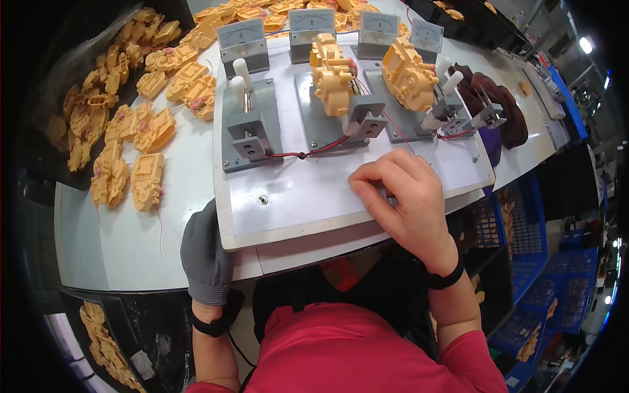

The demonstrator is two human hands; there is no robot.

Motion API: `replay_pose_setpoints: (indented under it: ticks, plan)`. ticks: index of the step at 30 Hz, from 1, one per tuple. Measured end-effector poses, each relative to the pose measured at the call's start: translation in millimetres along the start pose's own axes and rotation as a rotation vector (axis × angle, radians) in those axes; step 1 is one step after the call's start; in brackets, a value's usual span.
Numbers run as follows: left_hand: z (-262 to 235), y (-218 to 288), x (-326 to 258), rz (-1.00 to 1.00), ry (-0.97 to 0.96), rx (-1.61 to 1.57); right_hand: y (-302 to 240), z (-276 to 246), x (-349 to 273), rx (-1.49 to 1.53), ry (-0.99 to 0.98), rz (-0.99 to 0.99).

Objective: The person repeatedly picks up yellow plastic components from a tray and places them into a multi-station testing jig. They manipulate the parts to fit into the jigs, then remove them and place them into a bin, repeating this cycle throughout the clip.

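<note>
My right hand [409, 200], bare, hovers over the front of a white board [308, 209]. Its thumb and forefinger curl together in a pinch; whatever lies between them is too small or hidden. My left hand [208, 252], in a grey glove, rests against the board's left front edge, its fingers mostly out of sight. Behind my right hand, one yellow-orange engine-shaped plastic housing [332, 78] sits upright on the middle grey fixture [304, 98], and another housing [407, 75] tilts on the right fixture [386, 118]. The left fixture [268, 101] bears no housing, just white-capped posts.
Several analog meters [242, 42] line the board's back. Red and black wires [308, 154] run between fixtures. A small toggle switch [263, 200] is at the board's front left. Loose housings [147, 180] and a filled black bin [78, 164] lie left; a dark cloth [504, 105] lies right, blue crates [524, 223] below.
</note>
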State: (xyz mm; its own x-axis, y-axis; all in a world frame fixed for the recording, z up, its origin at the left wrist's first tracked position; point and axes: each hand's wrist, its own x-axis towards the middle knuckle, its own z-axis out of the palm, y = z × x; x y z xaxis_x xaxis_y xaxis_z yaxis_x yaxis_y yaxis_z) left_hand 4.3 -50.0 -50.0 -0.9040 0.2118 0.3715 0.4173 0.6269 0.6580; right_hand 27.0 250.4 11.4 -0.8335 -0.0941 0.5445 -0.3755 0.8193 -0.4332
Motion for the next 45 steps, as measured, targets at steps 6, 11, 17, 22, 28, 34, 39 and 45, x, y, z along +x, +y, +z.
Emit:
replay_pose_setpoints:
  ticks: [6, 11, 17, 22, 28, 34, 39, 45]
  plan:
    - [-4, 1, 0, -0.044, -0.048, 0.008, -1, 0, 0, 0.024, -0.017, 0.037]
    - [1, 1, 2, 0.073, 0.047, 0.038, 0, 2, 0, 0.061, 0.001, 0.050]
    - [0, 3, 3, 0.077, 0.052, 0.050, -1, 1, 1, 0.083, -0.002, 0.069]
    - [1, 3, 3, 0.076, 0.050, 0.024, -6, -9, -1, 0.347, -0.043, 0.338]
    - [-8, 5, 8, -0.036, 0.042, -0.146, 1, 0, 11, 0.444, 0.245, 0.157]
    - [-74, 91, 85, 0.272, 0.001, -0.030, -8, 12, 21, 0.604, 0.194, 0.126]
    - [-25, 144, 185, 0.942, -0.293, 0.447, -3, 4, 20, 0.636, 0.224, 0.111]
    - [18, 167, 204, 0.895, -0.571, 0.910, -6, 13, 17, 0.700, 0.183, 0.101]
